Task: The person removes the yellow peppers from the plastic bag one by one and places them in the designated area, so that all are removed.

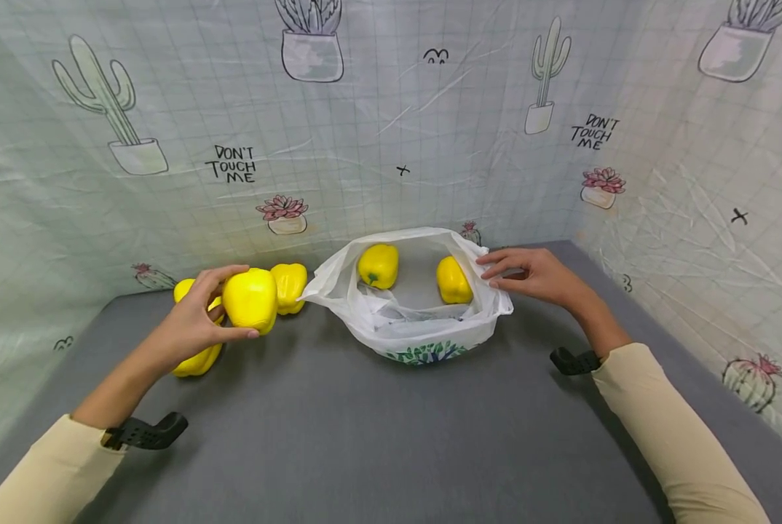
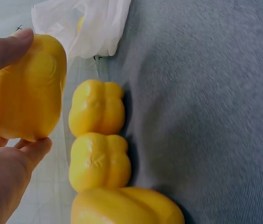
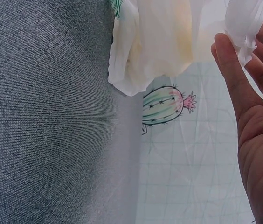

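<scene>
My left hand [image 1: 184, 331] grips a yellow bell pepper [image 1: 250, 300], thumb on one side and fingers on the other. In the left wrist view this pepper [image 2: 26, 88] is raised above the tabletop, left of the bag. A white plastic bag [image 1: 371, 331] with a green and blue tree print has its mouth spread wide. Inside it lie two yellow peppers, one pepper [image 1: 378, 266] at the back left and another pepper [image 1: 454, 280] at the right. My right hand [image 1: 538, 275] pinches the bag's right rim between thumb and fingers, as the right wrist view shows.
Beside and behind the left hand, more yellow peppers stand in a row, with one pepper [image 1: 289, 288] nearest the bag, then another pepper [image 2: 100, 161] and a closer pepper [image 2: 127, 205]. The grey tabletop [image 1: 365, 437] meets a cactus-printed curtain [image 1: 378, 145] at the back and sides.
</scene>
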Action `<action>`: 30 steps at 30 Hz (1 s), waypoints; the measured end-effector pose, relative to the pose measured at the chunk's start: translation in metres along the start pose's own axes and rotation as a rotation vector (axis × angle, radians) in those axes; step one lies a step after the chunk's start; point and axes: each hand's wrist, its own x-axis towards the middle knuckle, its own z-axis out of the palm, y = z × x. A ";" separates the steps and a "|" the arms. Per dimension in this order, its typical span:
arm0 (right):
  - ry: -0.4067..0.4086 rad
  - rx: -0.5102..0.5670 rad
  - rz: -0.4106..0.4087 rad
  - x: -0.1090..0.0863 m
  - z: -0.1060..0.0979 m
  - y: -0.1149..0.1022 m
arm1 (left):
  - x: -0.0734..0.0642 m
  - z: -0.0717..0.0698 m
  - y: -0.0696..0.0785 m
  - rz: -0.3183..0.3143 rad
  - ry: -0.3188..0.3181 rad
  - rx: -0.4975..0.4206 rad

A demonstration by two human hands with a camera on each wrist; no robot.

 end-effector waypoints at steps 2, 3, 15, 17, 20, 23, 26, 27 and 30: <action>0.004 0.005 0.007 0.000 -0.001 -0.001 | -0.001 -0.001 -0.001 0.000 -0.008 0.027; 0.003 0.004 0.005 0.000 -0.001 -0.001 | -0.002 -0.002 -0.002 -0.004 -0.013 0.038; -0.002 -0.002 0.020 0.000 -0.001 -0.004 | -0.010 -0.012 -0.012 -0.041 -0.083 0.037; 0.003 -0.003 0.012 0.001 -0.001 -0.004 | -0.011 -0.013 -0.013 -0.039 -0.094 0.035; 0.007 0.002 -0.001 0.002 -0.002 -0.005 | -0.011 -0.015 -0.014 -0.034 -0.103 0.060; 0.006 0.003 -0.002 0.003 -0.004 -0.005 | -0.013 -0.017 -0.015 -0.031 -0.103 0.106; 0.001 0.008 0.013 0.004 -0.004 -0.005 | -0.014 -0.018 -0.016 -0.032 -0.106 0.136; -0.001 0.008 0.018 0.004 -0.004 -0.005 | -0.014 -0.019 -0.016 -0.030 -0.110 0.141; -0.005 0.009 0.032 0.004 -0.004 -0.003 | -0.013 -0.020 -0.018 -0.016 -0.123 0.153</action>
